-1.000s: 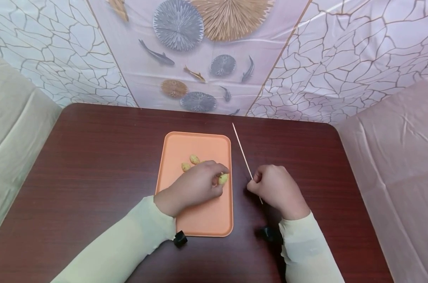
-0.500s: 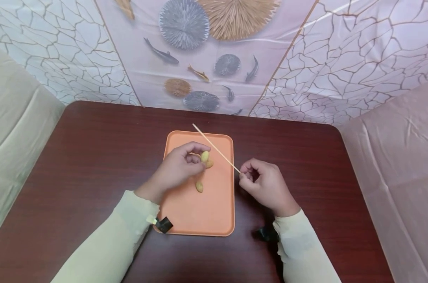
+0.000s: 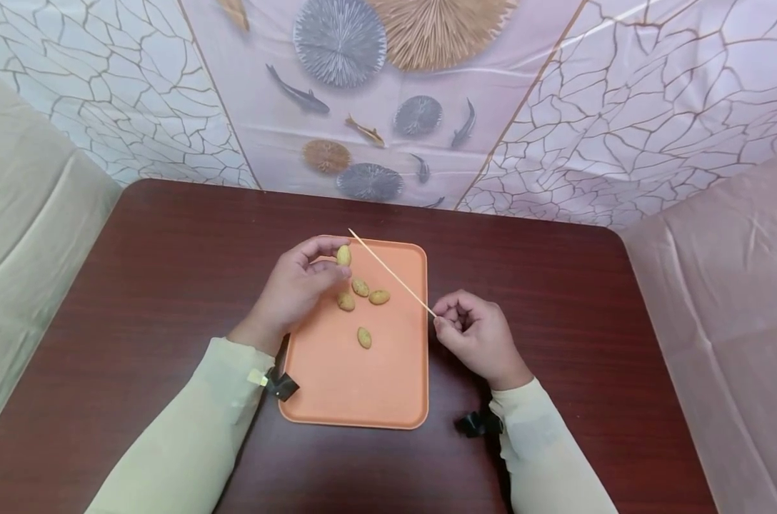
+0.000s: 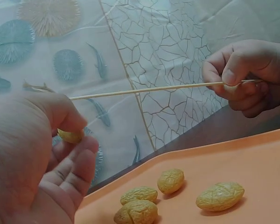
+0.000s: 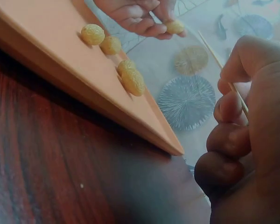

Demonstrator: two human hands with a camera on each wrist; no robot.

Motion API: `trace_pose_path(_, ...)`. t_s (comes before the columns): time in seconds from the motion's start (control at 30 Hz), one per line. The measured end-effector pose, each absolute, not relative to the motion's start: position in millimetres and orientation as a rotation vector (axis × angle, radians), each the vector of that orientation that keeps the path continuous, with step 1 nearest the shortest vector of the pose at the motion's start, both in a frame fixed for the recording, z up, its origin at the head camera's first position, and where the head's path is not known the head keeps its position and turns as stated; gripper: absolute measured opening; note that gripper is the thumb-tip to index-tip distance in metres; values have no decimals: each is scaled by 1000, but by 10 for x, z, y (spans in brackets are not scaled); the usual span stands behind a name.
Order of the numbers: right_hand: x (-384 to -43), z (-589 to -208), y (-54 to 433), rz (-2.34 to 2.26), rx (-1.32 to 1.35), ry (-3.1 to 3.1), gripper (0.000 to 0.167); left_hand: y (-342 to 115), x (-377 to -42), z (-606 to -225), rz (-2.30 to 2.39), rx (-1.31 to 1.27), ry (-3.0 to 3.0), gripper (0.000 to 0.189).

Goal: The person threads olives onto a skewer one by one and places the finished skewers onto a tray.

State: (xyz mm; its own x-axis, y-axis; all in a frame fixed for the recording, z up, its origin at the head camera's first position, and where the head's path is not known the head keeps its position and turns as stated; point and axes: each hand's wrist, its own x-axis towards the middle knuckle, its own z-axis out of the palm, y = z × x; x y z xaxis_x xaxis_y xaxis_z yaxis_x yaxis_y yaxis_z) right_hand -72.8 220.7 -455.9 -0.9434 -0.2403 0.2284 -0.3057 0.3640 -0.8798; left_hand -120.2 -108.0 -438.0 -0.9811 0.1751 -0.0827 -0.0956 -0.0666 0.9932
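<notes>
My left hand pinches a small yellow oval fruit with wrinkled skin between thumb and fingers, above the far left of an orange tray. Beside the tray's right edge, my right hand grips a thin bamboo skewer near one end. The skewer slants up and left across the tray, its pointed tip close to the held fruit in the head view. In the left wrist view its far end passes behind the left hand. Several more such fruits lie loose on the tray.
A dark red-brown wooden table carries the tray. Behind it hangs a patterned cloth, with plain pale cloth at both sides. Black camera mounts sit at the wrists.
My left hand has lifted a fruit from the tray's right side and moved it left and away. My right hand has swung the skewer's tip left over the tray.
</notes>
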Motion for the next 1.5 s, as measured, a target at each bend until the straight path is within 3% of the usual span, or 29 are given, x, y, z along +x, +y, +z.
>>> trace_pose_path(0.27,-736,-4603,2214,1743,631,-2510,21,-1089,-1235,-4455,2290,40,2024,52)
trace_pose_path(0.53,-749,-4618,2232,1714,707,-2531,15,-1106,-1258,-4486,2284,14,2069,51)
trace_pose_path(1.2,-756,-4550,2223,1579,656,-2632,18,-1124,-1285,-4573,1994,207,2680,36)
trace_pose_path(1.5,-756,-4528,2204,1516,625,-2653,17,-1138,-1264,-4549,2104,157,2466,30)
